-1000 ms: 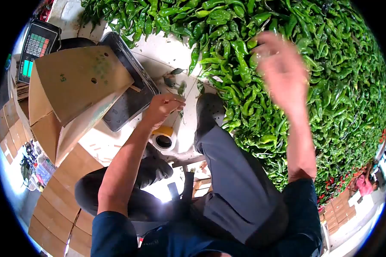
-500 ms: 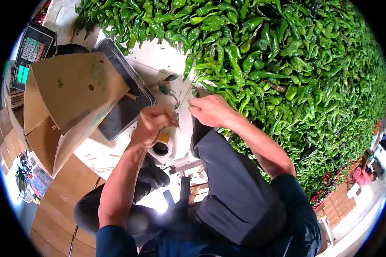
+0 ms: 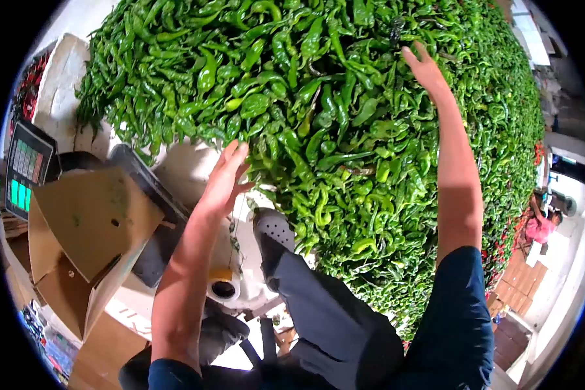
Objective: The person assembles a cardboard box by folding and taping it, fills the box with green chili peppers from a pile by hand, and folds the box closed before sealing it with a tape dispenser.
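A large heap of green peppers (image 3: 344, 136) fills the upper middle and right of the view. My left hand (image 3: 227, 179) is at the heap's near left edge, its fingers stretched out with nothing in them. Whether its fingertips touch the peppers I cannot tell. Farther out over the heap, my right hand (image 3: 426, 68) is open, fingers spread and pointing away from me. No pepper shows in its grasp.
An open cardboard box (image 3: 97, 214) rests on a dark scale platform (image 3: 151, 260), beside a scale display (image 3: 27, 172). A tape roll (image 3: 231, 276) lies near my grey clog (image 3: 273, 231). A person in pink (image 3: 539, 229) sits at the far right.
Both hands were close together by my knees. They have moved apart and forward to the heap, my right hand far up and right. The view has shifted too.
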